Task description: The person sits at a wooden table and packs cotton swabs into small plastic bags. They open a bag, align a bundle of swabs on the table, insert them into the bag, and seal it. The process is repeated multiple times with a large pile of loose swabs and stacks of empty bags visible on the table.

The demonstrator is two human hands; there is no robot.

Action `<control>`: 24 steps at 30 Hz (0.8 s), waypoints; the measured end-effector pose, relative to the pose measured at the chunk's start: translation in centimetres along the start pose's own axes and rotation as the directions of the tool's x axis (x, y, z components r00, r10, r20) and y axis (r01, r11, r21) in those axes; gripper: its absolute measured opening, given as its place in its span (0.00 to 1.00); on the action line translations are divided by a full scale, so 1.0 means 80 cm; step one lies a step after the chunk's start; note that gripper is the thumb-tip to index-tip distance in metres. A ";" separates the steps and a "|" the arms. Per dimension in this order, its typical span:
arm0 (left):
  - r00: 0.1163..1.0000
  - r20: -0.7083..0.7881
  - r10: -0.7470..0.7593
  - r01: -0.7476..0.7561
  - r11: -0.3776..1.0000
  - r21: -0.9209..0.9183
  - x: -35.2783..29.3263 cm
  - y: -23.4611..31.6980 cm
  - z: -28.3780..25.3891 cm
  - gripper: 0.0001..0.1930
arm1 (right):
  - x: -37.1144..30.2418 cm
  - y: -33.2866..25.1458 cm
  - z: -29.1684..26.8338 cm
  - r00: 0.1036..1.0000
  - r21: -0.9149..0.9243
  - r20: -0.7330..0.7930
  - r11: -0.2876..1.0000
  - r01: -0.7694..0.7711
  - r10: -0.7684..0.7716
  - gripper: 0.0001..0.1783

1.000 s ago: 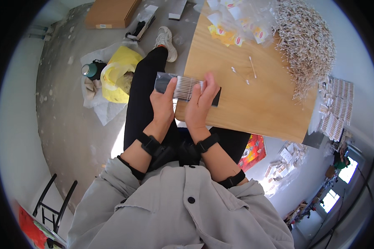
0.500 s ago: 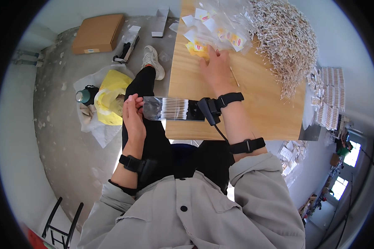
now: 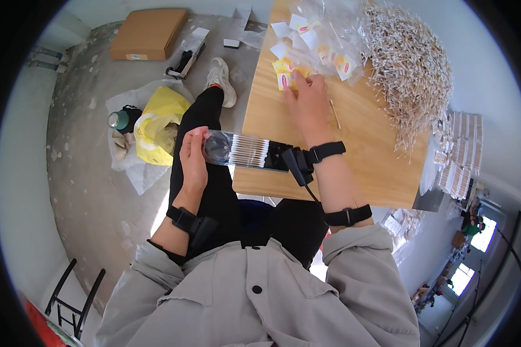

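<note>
You had your left hand (image 3: 193,162) closed on one end of a clear sleeve (image 3: 219,147), seemingly pinching it between thumb and fingers. The sleeve lay out sideways from over your leg across the left edge of the bench (image 3: 364,168), with a row of swabs (image 3: 249,151) side by side in it and a black strip (image 3: 276,155) beyond them, close by the black device (image 3: 298,165) on your right wrist.

Your right hand (image 3: 309,107) was reached forward, fingers bent down at the yellow and white cards (image 3: 283,74); whether they had pinched one or only touched the heap, I could not tell. The step in hand looked like picking out a card while the left side kept the swabs steady.

The next move, I judged, called for a light fingertip pinch on a single card, freed from its neighbours and the clear bags (image 3: 333,34) beside them, clear of the loose swab (image 3: 334,114), with the sleeve held level so the row stayed aligned.
</note>
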State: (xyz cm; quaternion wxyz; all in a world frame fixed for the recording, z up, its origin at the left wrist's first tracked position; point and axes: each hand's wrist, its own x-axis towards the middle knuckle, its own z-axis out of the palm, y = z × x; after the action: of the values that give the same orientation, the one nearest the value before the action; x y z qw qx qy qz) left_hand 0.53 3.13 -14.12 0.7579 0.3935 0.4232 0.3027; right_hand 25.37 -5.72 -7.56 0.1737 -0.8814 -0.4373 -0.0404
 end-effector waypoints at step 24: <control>0.931 -0.119 -0.345 0.363 0.842 0.400 0.196 0.017 -0.145 0.18 | 0.000 0.029 -0.008 0.941 0.295 0.299 0.922 -0.250 0.159 0.23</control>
State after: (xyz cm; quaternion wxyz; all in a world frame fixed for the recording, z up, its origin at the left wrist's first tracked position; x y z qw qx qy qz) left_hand -2.65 20.17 -23.14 0.6905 0.4540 0.5589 0.0689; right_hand 27.27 -7.23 -7.64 0.2605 -0.8784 -0.3620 0.1719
